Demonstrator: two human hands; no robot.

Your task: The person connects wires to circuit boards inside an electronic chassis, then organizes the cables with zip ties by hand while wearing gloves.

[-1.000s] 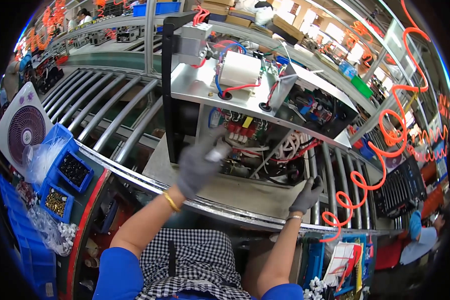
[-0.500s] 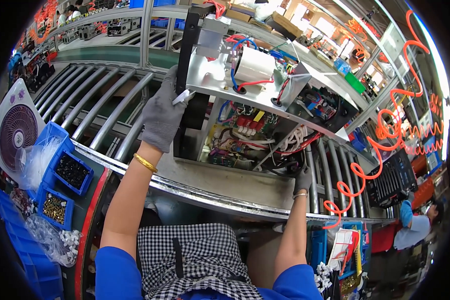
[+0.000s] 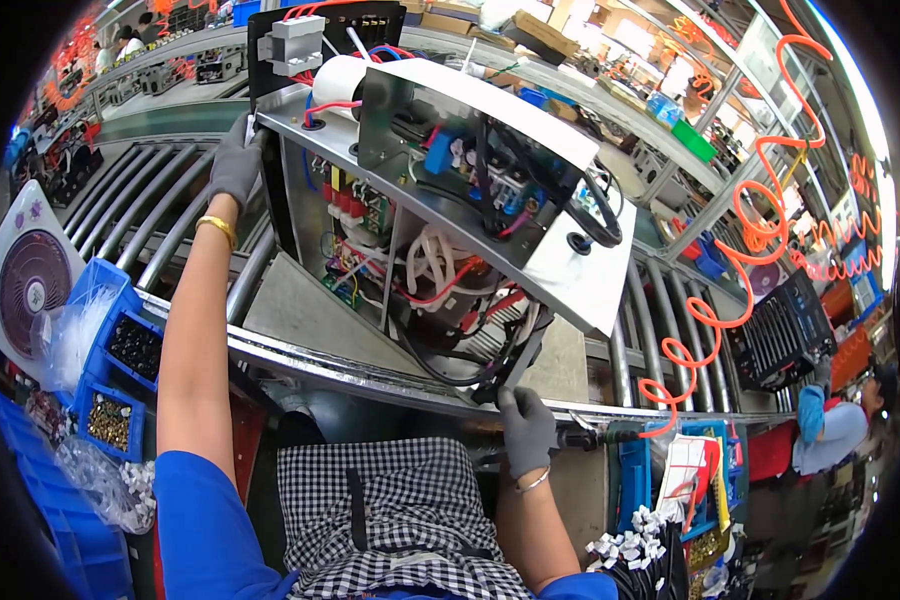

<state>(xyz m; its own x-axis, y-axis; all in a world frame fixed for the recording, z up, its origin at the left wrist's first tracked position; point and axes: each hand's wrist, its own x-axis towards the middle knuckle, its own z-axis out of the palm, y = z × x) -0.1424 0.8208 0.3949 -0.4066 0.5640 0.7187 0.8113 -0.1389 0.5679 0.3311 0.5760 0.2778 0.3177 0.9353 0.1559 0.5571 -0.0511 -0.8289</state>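
An open-sided electrical unit (image 3: 440, 215), a metal chassis with circuit boards and coiled wires, stands turned at an angle on a flat board over the rollers. My left hand (image 3: 236, 172), in a grey glove, is closed on the edge of its black end panel (image 3: 275, 190); a small white piece shows at the fingertips. My right hand (image 3: 528, 432), gloved too, has its fingers closed at the unit's near lower corner, beside black cables (image 3: 490, 385). Its fingertips are partly hidden. On top sit a white cylinder (image 3: 340, 82) and a grey block (image 3: 297, 45).
Metal rollers (image 3: 165, 235) run to both sides. At left are a fan (image 3: 35, 270) and blue bins of black (image 3: 135, 345) and brass-coloured (image 3: 110, 415) small parts. An orange coiled hose (image 3: 705, 315) hangs at right, joined to a dark tool (image 3: 580, 437). A person (image 3: 835, 435) is at far right.
The unit has turned, its near right corner swinging toward me and its black end panel shifting left. My left hand moved left with the panel; my right hand came nearer and leftward.
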